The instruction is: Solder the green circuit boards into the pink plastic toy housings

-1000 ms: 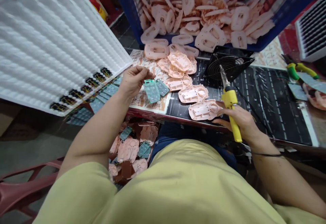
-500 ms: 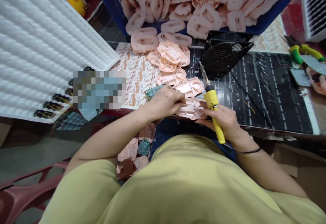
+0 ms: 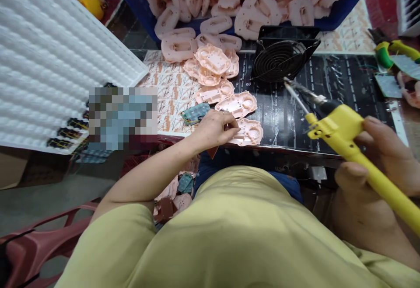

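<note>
My left hand (image 3: 215, 128) rests at the table's near edge with its fingers curled against a pink plastic shell (image 3: 249, 131); whether it grips anything is hidden. A green circuit board (image 3: 196, 113) lies just left of that hand. My right hand (image 3: 374, 170) is raised close to the camera at the right, wrapped round a yellow soldering iron (image 3: 354, 141) whose metal tip (image 3: 290, 88) points left and up toward the black fan (image 3: 278, 58).
A blue crate (image 3: 341, 12) full of pink shells stands at the back, with more shells (image 3: 213, 60) spilled on the table. A white ribbed tray (image 3: 55, 60) leans at the left. Green-handled pliers (image 3: 390, 52) lie far right. Below the table sits a bin of shells and boards (image 3: 177, 192).
My right hand has lifted the soldering iron away from the shell, up and to the right toward the camera. My left hand stays on the shell at the table edge.
</note>
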`<state>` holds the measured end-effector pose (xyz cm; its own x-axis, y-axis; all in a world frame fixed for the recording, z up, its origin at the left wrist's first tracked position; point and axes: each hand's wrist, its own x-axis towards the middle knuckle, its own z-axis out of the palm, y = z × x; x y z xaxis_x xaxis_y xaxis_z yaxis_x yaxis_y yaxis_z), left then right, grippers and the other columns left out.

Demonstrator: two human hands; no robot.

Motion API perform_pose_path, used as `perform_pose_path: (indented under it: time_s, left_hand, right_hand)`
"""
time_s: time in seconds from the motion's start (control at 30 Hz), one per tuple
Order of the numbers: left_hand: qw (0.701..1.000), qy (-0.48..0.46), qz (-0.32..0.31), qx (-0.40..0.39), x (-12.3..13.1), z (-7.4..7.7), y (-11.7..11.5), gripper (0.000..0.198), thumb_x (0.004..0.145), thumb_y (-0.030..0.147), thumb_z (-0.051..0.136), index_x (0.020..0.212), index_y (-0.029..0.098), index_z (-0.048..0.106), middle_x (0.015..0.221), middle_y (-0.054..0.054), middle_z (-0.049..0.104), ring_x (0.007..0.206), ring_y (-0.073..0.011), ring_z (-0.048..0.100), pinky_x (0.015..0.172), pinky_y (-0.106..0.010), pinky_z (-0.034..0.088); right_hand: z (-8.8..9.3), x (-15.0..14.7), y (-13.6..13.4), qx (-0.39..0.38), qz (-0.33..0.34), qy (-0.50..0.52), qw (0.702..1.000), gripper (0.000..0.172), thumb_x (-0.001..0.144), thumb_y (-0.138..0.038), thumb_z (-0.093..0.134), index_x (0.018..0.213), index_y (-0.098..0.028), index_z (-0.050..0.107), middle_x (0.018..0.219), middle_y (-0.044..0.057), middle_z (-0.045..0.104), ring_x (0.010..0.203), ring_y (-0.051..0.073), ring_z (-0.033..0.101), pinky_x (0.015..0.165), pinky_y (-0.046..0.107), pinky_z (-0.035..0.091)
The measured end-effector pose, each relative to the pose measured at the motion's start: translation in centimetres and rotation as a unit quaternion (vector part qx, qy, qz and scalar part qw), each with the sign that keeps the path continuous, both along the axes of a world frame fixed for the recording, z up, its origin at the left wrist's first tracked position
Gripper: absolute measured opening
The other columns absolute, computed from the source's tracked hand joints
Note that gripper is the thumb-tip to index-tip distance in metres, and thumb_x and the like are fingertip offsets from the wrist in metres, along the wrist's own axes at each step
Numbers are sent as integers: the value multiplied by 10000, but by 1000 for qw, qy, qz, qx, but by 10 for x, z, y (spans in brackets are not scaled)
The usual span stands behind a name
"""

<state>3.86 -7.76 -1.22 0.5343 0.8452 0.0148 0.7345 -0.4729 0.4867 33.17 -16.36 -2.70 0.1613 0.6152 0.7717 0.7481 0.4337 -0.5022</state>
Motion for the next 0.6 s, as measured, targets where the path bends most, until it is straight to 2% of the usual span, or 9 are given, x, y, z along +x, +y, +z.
perform_pose_path:
  time_s: [0.07,0.1,0.17,0.23,0.33,0.43,0.6]
  left_hand:
    - [1000,3,7,1,1,-1,0,153,836,193,596,765,161,729,763,-37,737,737,-172,656,825,-315,435]
    - [1000,7,10,4,1,-2,0,156,837,196,593,769,161,729,764,-38,736,749,-176,657,830,-319,433]
    - [1000,15,18,9,2,-3,-1,162,840,210,585,779,163,728,768,-39,734,773,-184,658,839,-327,431]
    - [1000,21,23,6,2,-4,-1,170,843,226,579,787,164,727,774,-39,733,778,-184,655,842,-330,431]
    - [999,26,21,-3,3,-3,0,179,847,232,568,790,164,724,779,-40,731,776,-182,650,854,-335,432]
    - [999,29,21,-6,4,-2,1,176,844,227,570,781,157,719,766,-42,723,760,-182,645,855,-339,432]
    - [999,35,20,1,2,-5,1,165,836,226,582,783,152,719,747,-42,711,750,-187,638,851,-346,435]
  right_hand:
    - [-4,5,-4,28,-7,23,999,400,943,-544,574,1235,-300,696,893,19,721,658,171,658,527,290,462]
    - [-6,6,-5,12,9,39,999,366,932,-486,608,1236,-303,694,887,18,720,643,170,653,512,290,454]
    - [-12,7,-6,-73,79,87,990,416,879,-390,693,1286,-311,656,940,19,727,680,181,672,526,292,482]
    - [-17,8,-5,-117,147,96,977,472,837,-305,744,1297,-313,640,1011,27,729,741,194,695,574,298,538]
    - [-22,7,1,-89,241,42,965,436,801,-202,770,1215,-291,668,960,27,734,763,196,707,623,300,591]
    - [-27,5,12,-42,318,7,947,404,752,-129,798,1120,-247,680,840,16,726,718,186,706,599,275,603]
    - [-30,5,24,-40,369,-7,929,328,730,-85,804,1003,-223,686,822,13,725,690,170,703,646,278,627]
